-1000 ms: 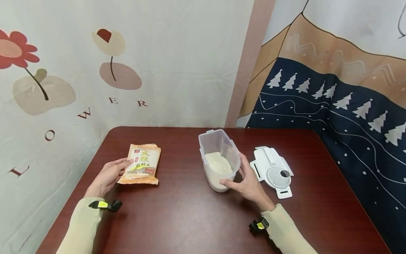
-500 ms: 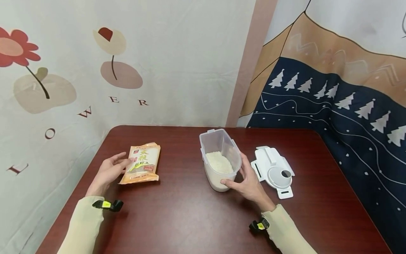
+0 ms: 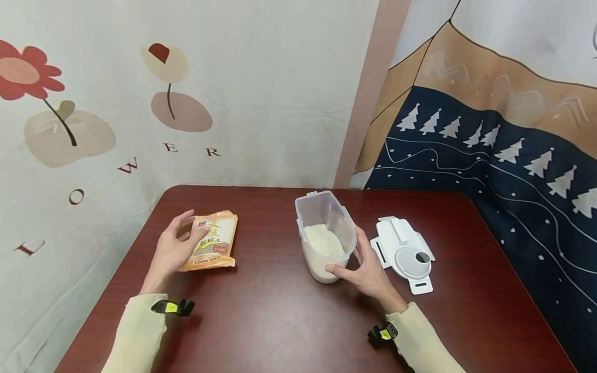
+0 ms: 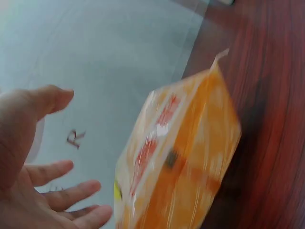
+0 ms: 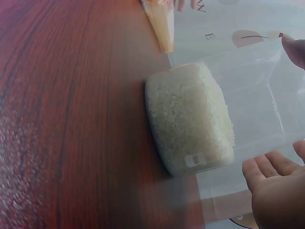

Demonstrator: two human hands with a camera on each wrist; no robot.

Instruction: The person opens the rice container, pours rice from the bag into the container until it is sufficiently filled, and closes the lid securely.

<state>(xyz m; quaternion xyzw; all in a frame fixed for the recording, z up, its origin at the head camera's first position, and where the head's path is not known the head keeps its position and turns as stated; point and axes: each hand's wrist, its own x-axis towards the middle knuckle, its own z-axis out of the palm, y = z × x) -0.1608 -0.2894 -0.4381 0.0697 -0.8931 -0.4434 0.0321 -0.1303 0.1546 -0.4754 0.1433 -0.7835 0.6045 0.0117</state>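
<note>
My left hand (image 3: 173, 249) is over the left side of an orange and white printed rice bag (image 3: 218, 241), its thumb and fingers spread apart. In the left wrist view the fingers (image 4: 78, 193) are loosely extended beside the bag (image 4: 190, 157), with a gap to it. With my right hand (image 3: 366, 272) I hold a clear plastic container (image 3: 322, 207) by its right side near the rim, thumb in front and fingers behind. White rice (image 5: 186, 119) fills its lower part, and its open top tilts slightly toward me.
A white lid (image 3: 404, 254) with a round cap lies just right of the container. Everything rests on a dark red-brown table (image 3: 261, 321) with rounded far corners. Printed curtains (image 3: 270, 103) hang right behind the table's far edge.
My left hand has let go of the bag's left edge, then lifted and shifted right over it, fingers spreading. The bag stays about where it was. My right hand and the container keep still.
</note>
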